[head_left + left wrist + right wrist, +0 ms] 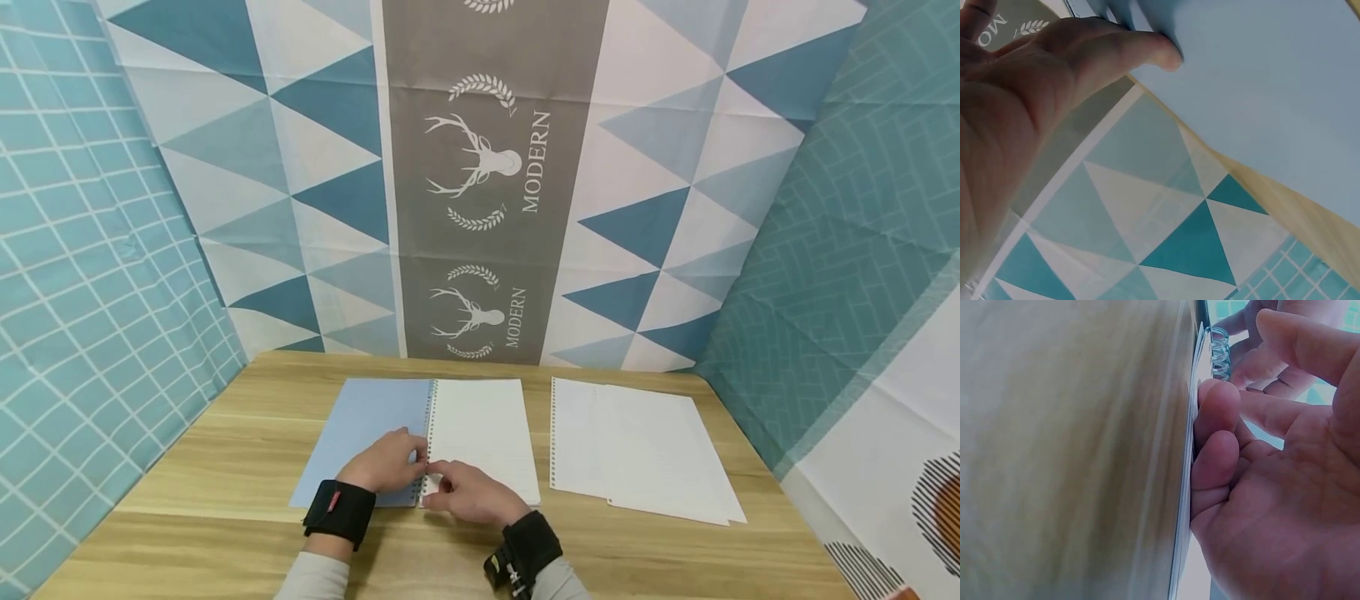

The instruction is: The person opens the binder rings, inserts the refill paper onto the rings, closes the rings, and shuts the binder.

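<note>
The right hand (1272, 506) fills the right side of the frame, palm showing, with two curled fingers (1216, 456) pressed against the edge of the notebook's stacked pages (1186, 506). Above them sits the blue-tinted spiral binding (1219, 353). The wooden counter (1066, 456) fills the left, blurred. Fingers of the left hand (1254, 369) show beyond the coil.

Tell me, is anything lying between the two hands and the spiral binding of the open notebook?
Nothing visible does. The left hand and the right hand already rest at the spiral binding of the notebook. The loose sheets lie apart, to the right.
</note>
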Available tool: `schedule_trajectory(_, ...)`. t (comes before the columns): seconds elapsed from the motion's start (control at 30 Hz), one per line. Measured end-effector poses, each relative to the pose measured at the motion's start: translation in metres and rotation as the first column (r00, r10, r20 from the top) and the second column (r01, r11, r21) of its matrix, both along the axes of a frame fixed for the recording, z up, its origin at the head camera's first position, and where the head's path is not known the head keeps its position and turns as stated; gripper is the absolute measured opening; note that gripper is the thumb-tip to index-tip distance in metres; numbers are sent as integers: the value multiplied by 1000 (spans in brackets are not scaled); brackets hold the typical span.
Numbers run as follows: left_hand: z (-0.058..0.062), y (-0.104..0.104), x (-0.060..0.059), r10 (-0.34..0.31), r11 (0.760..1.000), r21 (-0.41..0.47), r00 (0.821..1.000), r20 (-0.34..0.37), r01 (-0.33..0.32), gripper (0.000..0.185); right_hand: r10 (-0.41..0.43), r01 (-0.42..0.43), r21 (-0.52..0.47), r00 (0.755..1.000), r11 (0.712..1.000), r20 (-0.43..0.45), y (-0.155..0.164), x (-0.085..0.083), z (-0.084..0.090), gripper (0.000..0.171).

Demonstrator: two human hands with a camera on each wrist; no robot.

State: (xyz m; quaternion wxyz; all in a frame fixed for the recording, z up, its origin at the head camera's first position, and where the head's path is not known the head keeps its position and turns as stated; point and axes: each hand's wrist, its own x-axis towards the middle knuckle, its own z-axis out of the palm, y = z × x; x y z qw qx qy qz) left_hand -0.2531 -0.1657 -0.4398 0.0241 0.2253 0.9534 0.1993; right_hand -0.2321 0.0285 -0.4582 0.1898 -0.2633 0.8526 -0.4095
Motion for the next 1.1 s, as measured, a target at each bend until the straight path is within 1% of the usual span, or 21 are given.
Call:
schedule_trajectory(0.1,1,-2,1,4,1000,24,999,36,-5,15,-5,6,-32,1000,999,14,-1,1,-2,36)
schedule_trajectory(0.2,3,-5,1,10,999,43,995,98,-14,14,4,-1,-74,999,997,52,2,0,-1,28)
schedule_trajectory(0.27,3,-7,0,16,999,44,990,139,-23,16,23,-15,-100,996,995,82,4,1,0,24)
schedule_trajectory(0.33,4,-8,0,18,999,37,986,166,-25,18,40,-27,-123,993,992,108,6,1,1,20)
schedule_trajectory(0.4,4,-9,-1,19,999,32,983,185,-26,21,53,-37,-133,992,990,114,7,0,1,18)
schedule_trajectory(0.47,5,-10,0,22,999,29,981,195,-29,24,64,-47,-141,991,989,115,7,0,0,17)
schedule_trajectory(0.7,7,-14,3,35,998,32,971,238,-44,34,77,-65,-120,992,991,98,5,-1,0,17)
schedule_trajectory(0.9,7,-14,3,46,997,45,965,258,-60,36,84,-77,-96,994,992,74,5,-2,0,18)
schedule_trajectory(1.1,5,-14,2,46,996,58,960,276,-64,36,78,-70,-99,994,993,82,6,-2,0,18)
